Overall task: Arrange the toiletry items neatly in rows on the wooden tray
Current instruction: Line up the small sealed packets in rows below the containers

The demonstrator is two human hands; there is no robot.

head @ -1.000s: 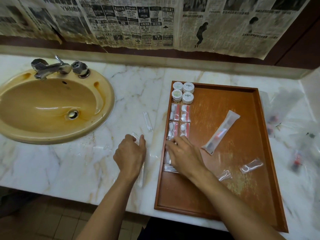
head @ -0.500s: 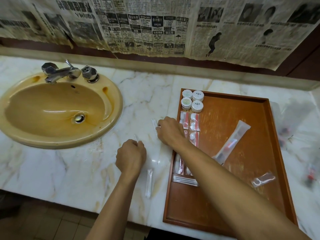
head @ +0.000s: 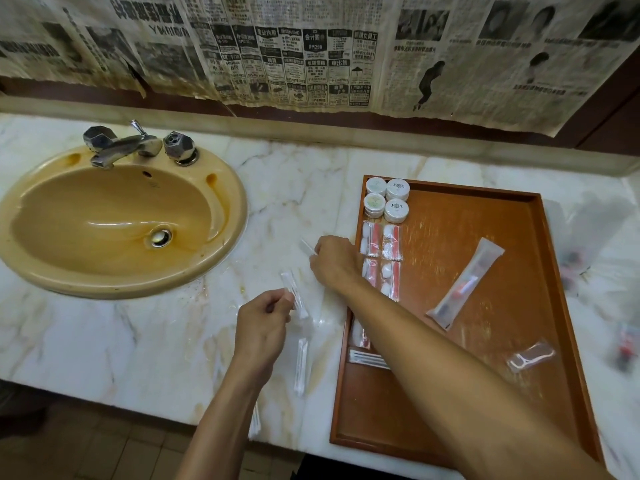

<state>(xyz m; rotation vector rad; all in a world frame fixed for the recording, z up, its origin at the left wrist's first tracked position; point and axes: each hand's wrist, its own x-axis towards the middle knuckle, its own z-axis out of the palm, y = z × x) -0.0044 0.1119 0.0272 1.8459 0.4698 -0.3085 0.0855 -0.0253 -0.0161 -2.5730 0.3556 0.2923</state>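
Pinching a swab packet (head: 294, 299), the left hand (head: 265, 327) hovers; the right hand (head: 334, 261), reaching across, seemingly grips another packet (head: 306, 247).

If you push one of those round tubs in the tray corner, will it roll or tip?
Probably neither. The four tubs stand flat, lids up, squat and wider than tall, so one should slide. They look small and plastic, so likely light. They are packed together in the tray corner, so a shove may move neighbours.
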